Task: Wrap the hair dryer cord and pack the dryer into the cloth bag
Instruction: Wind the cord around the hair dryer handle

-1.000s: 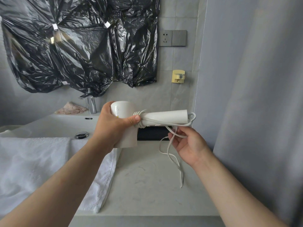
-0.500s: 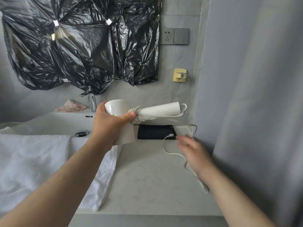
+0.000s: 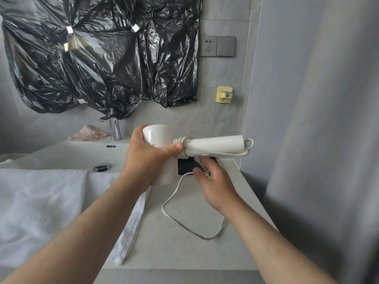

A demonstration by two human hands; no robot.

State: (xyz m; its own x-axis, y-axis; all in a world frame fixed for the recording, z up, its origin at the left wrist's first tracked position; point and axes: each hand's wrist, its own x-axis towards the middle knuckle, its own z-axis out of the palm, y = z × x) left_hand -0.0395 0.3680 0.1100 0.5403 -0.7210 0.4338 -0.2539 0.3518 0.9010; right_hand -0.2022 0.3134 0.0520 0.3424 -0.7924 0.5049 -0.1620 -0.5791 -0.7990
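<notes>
My left hand grips the round body of a white hair dryer, held level above the counter with its handle pointing right. Several turns of the white cord sit wound around the base of the handle, under my left thumb. My right hand is just below the handle with its fingers closed on the cord. From there the cord drops in a long loose loop onto the counter. A flat black item, possibly the cloth bag, lies on the counter behind my hands, partly hidden.
A white towel drapes over the sink's front edge at left. The basin holds a metal drain, with a chrome tap behind. Black plastic covers the wall above. A grey curtain hangs at right.
My right hand swung out to the lower right, then came back up under the handle with the cord. The dryer has stayed in my left hand.
</notes>
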